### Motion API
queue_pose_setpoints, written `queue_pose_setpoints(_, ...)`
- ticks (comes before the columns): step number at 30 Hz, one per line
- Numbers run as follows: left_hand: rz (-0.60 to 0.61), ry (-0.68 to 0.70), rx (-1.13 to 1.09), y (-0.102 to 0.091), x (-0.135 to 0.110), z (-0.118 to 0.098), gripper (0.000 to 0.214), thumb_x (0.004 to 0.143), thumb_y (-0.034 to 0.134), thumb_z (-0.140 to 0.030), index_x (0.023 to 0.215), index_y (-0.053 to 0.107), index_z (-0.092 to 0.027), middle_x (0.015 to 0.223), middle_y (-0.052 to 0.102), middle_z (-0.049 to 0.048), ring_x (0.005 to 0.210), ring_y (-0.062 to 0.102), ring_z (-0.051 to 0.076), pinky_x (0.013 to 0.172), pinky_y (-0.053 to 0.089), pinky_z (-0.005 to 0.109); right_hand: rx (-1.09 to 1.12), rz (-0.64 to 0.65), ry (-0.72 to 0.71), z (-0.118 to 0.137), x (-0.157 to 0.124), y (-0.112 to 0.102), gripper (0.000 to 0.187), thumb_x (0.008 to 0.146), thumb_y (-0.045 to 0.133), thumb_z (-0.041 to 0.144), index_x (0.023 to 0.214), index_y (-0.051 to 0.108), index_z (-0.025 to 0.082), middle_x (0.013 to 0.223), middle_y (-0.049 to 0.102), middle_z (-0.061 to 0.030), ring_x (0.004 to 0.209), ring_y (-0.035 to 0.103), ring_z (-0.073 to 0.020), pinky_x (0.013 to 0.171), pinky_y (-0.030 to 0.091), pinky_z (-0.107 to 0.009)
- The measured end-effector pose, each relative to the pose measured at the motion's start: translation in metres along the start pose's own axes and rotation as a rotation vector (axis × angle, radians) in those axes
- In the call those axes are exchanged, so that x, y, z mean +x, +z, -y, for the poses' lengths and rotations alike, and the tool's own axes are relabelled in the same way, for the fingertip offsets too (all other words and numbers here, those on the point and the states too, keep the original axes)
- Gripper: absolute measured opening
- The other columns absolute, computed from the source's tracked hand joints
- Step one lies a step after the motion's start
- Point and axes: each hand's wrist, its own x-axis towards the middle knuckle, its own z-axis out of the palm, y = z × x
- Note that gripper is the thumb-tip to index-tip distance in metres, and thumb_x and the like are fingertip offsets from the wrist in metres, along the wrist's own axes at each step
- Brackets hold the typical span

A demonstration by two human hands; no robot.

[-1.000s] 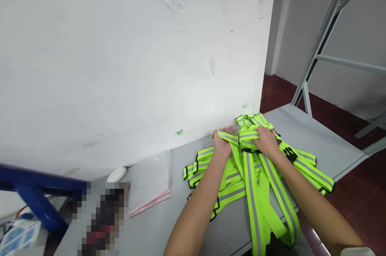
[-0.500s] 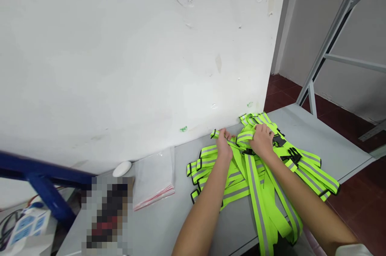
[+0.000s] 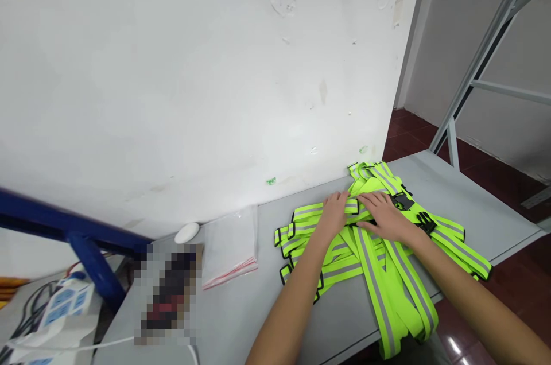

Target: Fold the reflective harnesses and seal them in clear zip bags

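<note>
A heap of fluorescent yellow-green reflective straps [image 3: 344, 270] with grey stripes, black sliders and black buckles lies on the grey table, several ends hanging over the front edge. My left hand [image 3: 334, 214] rests on top of the heap, its fingers lying over a strap that shows on both sides of it; its thumb is hidden. Just to the right, my right hand [image 3: 383, 217] lies palm down on the straps, fingers stretched out and thumb apart. Close by its fingertips is a dark buckle [image 3: 402, 201], and farther right a black prong buckle [image 3: 425, 221].
Clear plastic zip bags [image 3: 230, 244] with red edges lie left of the heap on the table [image 3: 267, 302]. A white oval object [image 3: 186, 233] sits near the white wall [image 3: 215, 95]. A blue metal bar [image 3: 92, 270] and a power strip [image 3: 66, 302] are at the far left.
Both hands have lowered onto the heap. The raised strap pieces they were gripping now lie flat, and my right hand has opened out. The view has shifted slightly left.
</note>
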Motion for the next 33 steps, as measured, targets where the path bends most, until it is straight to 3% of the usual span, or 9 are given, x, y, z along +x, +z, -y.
queue_pose_setpoints(5,-0.078,0.034,0.146,0.011,-0.003,-0.015,0.018,0.09,0.046,-0.029,0.105,0.054,-0.024,0.098,0.061,0.0099,0.101,0.056,0.03,0.094,0.04,0.046,-0.029,-0.06,0.076,0.001,-0.005,0.022,0.047,0.096,0.042,0.041,0.138,0.046,0.021,0.141,0.049,-0.0144,0.131,0.038,-0.0352,0.105,0.028,-0.059)
queue_pose_setpoints(10,0.011,0.125,0.338,0.028,-0.015,-0.031,0.037,0.078,0.062,-0.024,0.114,0.053,-0.025,0.111,0.058,0.0088,0.108,0.052,0.03,0.099,0.034,0.046,0.016,-0.137,0.126,0.006,-0.004,0.036,0.036,0.093,0.041,0.02,0.123,0.059,0.014,0.14,0.048,-0.0168,0.131,0.037,-0.0352,0.107,0.028,-0.058)
queue_pose_setpoints(14,0.026,0.086,0.483,0.036,-0.019,-0.028,0.042,0.08,0.059,-0.027,0.121,0.05,-0.022,0.113,0.055,0.0123,0.11,0.048,0.033,0.099,0.032,0.05,0.093,-0.209,0.155,-0.003,-0.008,0.031,0.04,0.093,0.033,0.016,0.128,0.055,0.018,0.138,0.05,-0.012,0.132,0.04,-0.0271,0.107,0.035,-0.048)
queue_pose_setpoints(17,0.032,0.05,0.562,0.038,-0.019,-0.025,0.045,0.081,0.059,-0.035,0.122,0.05,-0.019,0.114,0.055,0.0155,0.11,0.046,0.036,0.099,0.03,0.055,0.132,-0.301,0.276,-0.012,-0.012,0.02,0.043,0.097,0.022,0.02,0.13,0.05,0.018,0.134,0.051,-0.0135,0.127,0.044,-0.0243,0.1,0.041,-0.043)
queue_pose_setpoints(19,0.04,0.031,0.598,0.04,-0.017,-0.026,0.047,0.081,0.059,-0.039,0.122,0.051,-0.018,0.114,0.055,0.0168,0.11,0.046,0.038,0.099,0.029,0.056,0.145,-0.328,0.352,-0.013,-0.013,0.014,0.039,0.099,0.025,0.028,0.122,0.054,0.018,0.121,0.057,-0.0141,0.116,0.052,-0.026,0.095,0.042,-0.043)
queue_pose_setpoints(21,0.043,0.012,0.623,0.044,-0.016,-0.03,0.046,0.082,0.057,-0.041,0.121,0.052,-0.019,0.113,0.056,0.0173,0.11,0.046,0.039,0.099,0.028,0.058,0.147,-0.316,0.387,-0.009,-0.012,0.01,0.036,0.095,0.038,0.042,0.114,0.058,0.019,0.11,0.061,-0.0128,0.105,0.056,-0.0284,0.091,0.042,-0.045)
queue_pose_setpoints(24,0.037,-0.007,0.643,0.048,-0.014,-0.037,0.04,0.085,0.053,-0.036,0.121,0.053,-0.019,0.114,0.056,0.0184,0.112,0.046,0.041,0.101,0.025,0.06,0.15,-0.274,0.411,0.001,-0.008,0.011,0.044,0.085,0.052,0.052,0.114,0.056,0.019,0.114,0.06,-0.0132,0.109,0.054,-0.0321,0.091,0.038,-0.049)
queue_pose_setpoints(28,0.034,0.015,0.643,0.051,-0.017,-0.04,0.036,0.087,0.048,-0.029,0.12,0.053,-0.017,0.116,0.056,0.0202,0.114,0.046,0.041,0.102,0.023,0.062,0.196,-0.232,0.454,0.006,-0.006,0.018,0.043,0.085,0.051,0.048,0.116,0.051,0.018,0.119,0.057,-0.0147,0.113,0.053,-0.0314,0.091,0.038,-0.049)
queue_pose_setpoints(33,0.087,0.112,0.605,0.041,-0.027,-0.032,0.042,0.087,0.051,-0.045,0.121,0.054,-0.021,0.125,0.054,0.018,0.121,0.043,0.039,0.107,0.021,0.06,0.275,-0.205,0.484,0.0,-0.008,0.023,0.045,0.085,0.05,0.039,0.124,0.045,0.016,0.124,0.057,-0.0161,0.114,0.055,-0.0298,0.095,0.039,-0.047)
